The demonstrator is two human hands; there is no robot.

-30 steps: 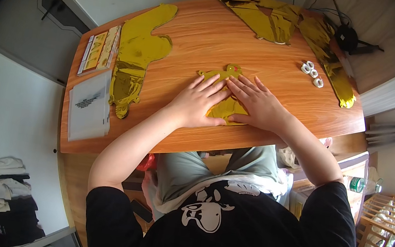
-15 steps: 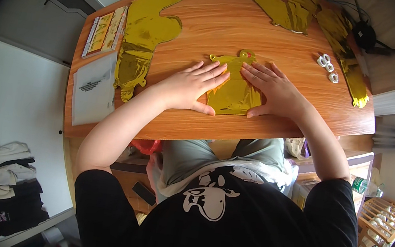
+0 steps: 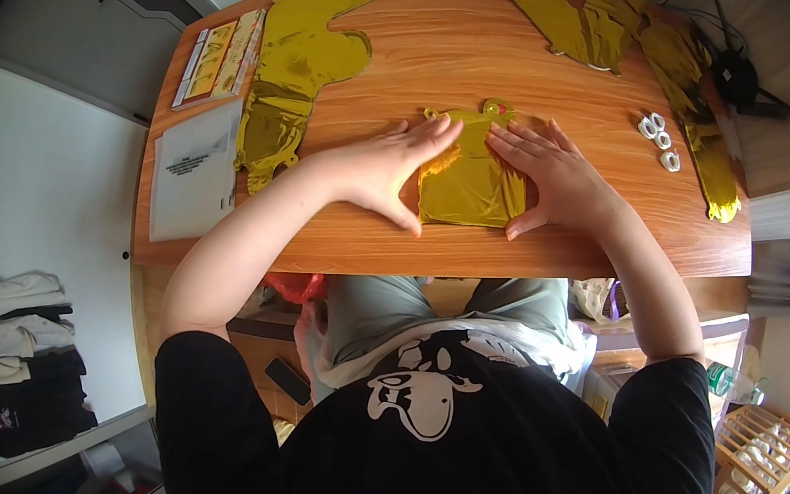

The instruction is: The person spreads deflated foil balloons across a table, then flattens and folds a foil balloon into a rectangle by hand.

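A folded gold foil balloon lies flat near the table's front edge, with small tabs sticking out along its far side. My left hand is at its left edge, tilted on its side, fingers stretched out and thumb pointing toward me. Whether its fingertips touch the foil, I cannot tell. On the balloon's right edge rests my right hand, palm down with fingers spread. Neither hand grips anything. To the left lies another flat gold foil balloon, unfolded, with a wavy outline.
More gold foil stretches along the far right of the wooden table. Several small white ribbon rolls sit at the right. A clear plastic pouch and a printed card lie left. A black router stands at the back right.
My left hand has tilted up on its side and shifted slightly off the folded balloon, baring more of its left edge. My right hand stays on the foil.
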